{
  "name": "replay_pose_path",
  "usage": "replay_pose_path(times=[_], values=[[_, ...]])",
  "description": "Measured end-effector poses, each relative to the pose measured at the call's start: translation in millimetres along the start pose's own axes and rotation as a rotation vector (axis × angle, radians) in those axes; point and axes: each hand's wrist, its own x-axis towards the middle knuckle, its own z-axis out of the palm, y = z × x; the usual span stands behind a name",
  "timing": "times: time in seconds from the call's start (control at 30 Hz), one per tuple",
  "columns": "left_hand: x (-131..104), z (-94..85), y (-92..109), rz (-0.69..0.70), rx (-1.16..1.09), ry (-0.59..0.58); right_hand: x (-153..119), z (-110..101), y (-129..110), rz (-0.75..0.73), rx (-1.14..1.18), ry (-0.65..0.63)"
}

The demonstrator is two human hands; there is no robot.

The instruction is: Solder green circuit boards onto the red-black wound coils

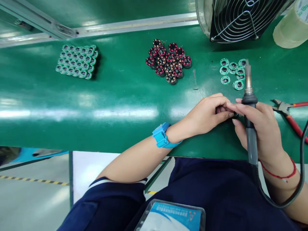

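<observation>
- Left forearm (137, 157) angles inward across the front.
- Left hand (208, 113) has curled fingers, its thumb pointing toward the right hand (266, 128).
- Right fingers reach leftward, close to the left fingertips.

On your bench (72, 128), the stack of circuit boards (77, 61) lay at the upper left of the frame and the coils (169, 57) at upper centre. Right of these lay the loose boards (224, 70), below the fan (243, 24). The tape roll (290, 32) stood at upper right, the pliers (292, 122) below it.
</observation>
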Motion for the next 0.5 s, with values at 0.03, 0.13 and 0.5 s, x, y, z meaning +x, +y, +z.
replay_pose_path(times=[0.03,0.13,0.5], values=[[0.1,-0.3,0.3,-0.013,0.005,0.003,-0.3,-0.4,-0.4,0.008,-0.008,0.014],[0.2,-1.6,1.2,-0.052,-0.006,0.010,-1.5,-1.1,-0.6,0.025,-0.018,0.077],[-0.4,-4.6,2.9,-0.101,-0.023,0.051,-0.3,-3.9,0.6,0.038,-0.060,0.102]])
